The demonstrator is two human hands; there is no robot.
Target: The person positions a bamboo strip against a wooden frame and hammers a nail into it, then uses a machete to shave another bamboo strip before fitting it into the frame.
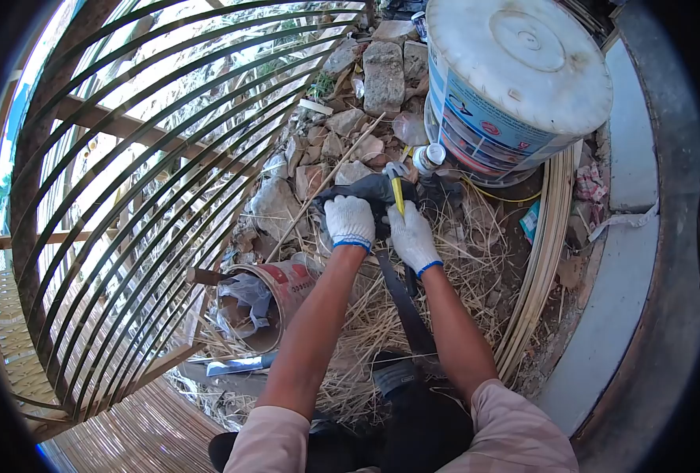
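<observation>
Both my hands wear white knit gloves with blue cuffs. My left hand is closed on a black, cloth-like bundle, its fingers curled over the near side. Just to its right, my right hand grips a slim yellow-and-grey hand tool that points away from me, over the bundle. The exact kind of tool I cannot tell. From below the bundle a wide black strap runs down between my forearms over loose straw.
A large lidded paint bucket stands at the upper right, with a small white container beside it. Stones lie ahead. A tipped red-and-white bucket and a blade lie left, near a slatted bamboo frame. Bamboo strips curve along the right.
</observation>
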